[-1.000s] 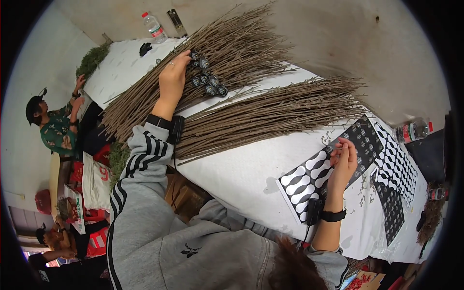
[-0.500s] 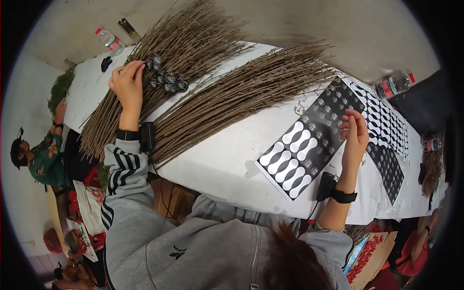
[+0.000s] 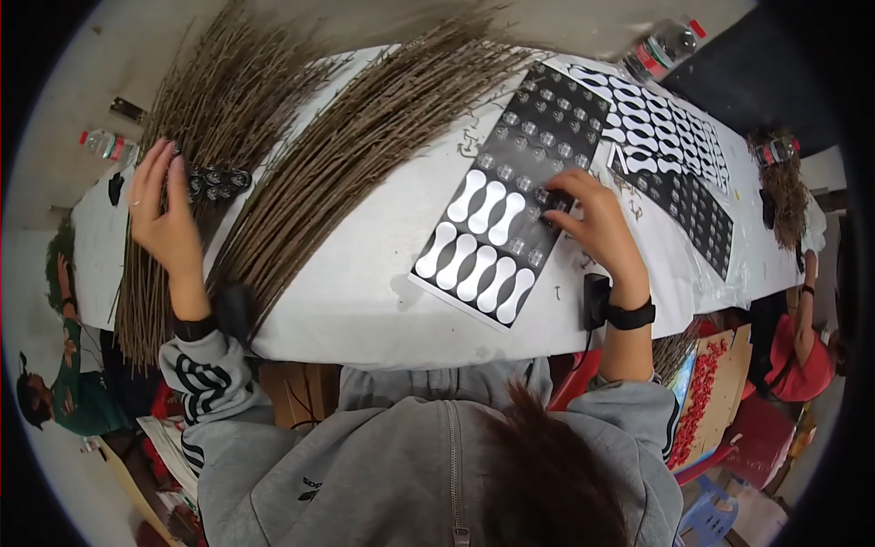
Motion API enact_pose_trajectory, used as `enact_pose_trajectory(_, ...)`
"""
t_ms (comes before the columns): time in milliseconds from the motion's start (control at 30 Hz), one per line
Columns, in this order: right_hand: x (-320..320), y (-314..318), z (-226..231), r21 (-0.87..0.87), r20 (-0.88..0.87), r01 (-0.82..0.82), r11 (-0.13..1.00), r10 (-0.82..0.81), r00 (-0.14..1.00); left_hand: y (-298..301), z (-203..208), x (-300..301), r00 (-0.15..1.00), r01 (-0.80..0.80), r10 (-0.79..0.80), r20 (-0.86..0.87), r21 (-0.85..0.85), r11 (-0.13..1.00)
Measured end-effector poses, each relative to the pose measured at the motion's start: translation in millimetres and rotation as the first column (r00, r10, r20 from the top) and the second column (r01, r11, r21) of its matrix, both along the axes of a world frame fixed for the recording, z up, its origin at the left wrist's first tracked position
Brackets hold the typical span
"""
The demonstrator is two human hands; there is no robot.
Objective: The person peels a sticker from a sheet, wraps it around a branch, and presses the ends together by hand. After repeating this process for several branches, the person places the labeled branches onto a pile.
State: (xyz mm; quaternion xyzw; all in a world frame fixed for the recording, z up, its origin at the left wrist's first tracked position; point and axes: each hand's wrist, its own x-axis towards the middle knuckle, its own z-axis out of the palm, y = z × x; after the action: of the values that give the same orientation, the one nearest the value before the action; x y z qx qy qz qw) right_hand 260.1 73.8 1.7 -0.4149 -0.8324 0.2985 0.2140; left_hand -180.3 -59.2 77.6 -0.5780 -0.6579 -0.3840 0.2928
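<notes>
My left hand [image 3: 166, 219] is raised over the left bundle of thin brown twigs [image 3: 228, 87], fingers stretched up and thumb apart. Beside its fingertips, a cluster of black printed labels [image 3: 221, 182] lies on the twigs. My right hand [image 3: 597, 223] is at the right edge of a black label sheet [image 3: 538, 137], thumb and fingers apart, fingertips over small printed labels. White dumbbell-shaped gaps [image 3: 467, 264] show on the sheet's near end. A second twig bundle [image 3: 355, 146] lies between the left bundle and the sheet.
More label sheets [image 3: 674, 137] lie at the right, near a plastic bottle [image 3: 661, 53]. Another bottle [image 3: 108, 144] stands far left. Small twig bits [image 3: 469, 141] dot the white table [image 3: 337, 292]. A co-worker in green [image 3: 91, 392] is at the left, another in red [image 3: 802, 365] at the right.
My view has shifted, so the table things sit further left and higher. My left hand has drawn away from the label cluster with fingers straighter. My right hand has come down to the sheet.
</notes>
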Motion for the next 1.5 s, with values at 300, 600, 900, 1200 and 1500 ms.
enact_pose_trajectory(300, -19.1, -30.2, 2.5, 0.131, 0.147, -0.215, 0.968, 0.196, 0.97, 60.3, -95.5, 190.2, 0.503, 0.835, -0.76, 0.411, -0.46, 0.303)
enact_pose_trajectory(600, -12.6, -39.0, -4.6, 0.049, 0.164, -0.217, 0.975, 0.206, 0.965, 64.4, -132.3, 213.9, 0.568, 0.783, -0.744, 0.35, -0.507, 0.36)
enact_pose_trajectory(900, -18.5, -40.4, -5.8, 0.023, 0.076, -0.143, 0.989, 0.141, 0.987, 65.1, -139.1, 215.4, 0.62, 0.751, -0.735, 0.276, -0.481, 0.453)
enact_pose_trajectory(1200, -17.9, -40.9, -4.3, -0.057, 0.052, -0.108, 0.993, 0.111, 0.993, 61.8, -126.8, 216.3, 0.59, 0.793, -0.665, 0.458, -0.481, 0.373)
enact_pose_trajectory(1500, -10.3, -28.6, -14.0, -0.053, 0.008, 0.113, 0.992, -0.113, 0.994, 62.8, -125.0, 215.6, 0.617, 0.783, -0.629, 0.472, -0.45, 0.431)
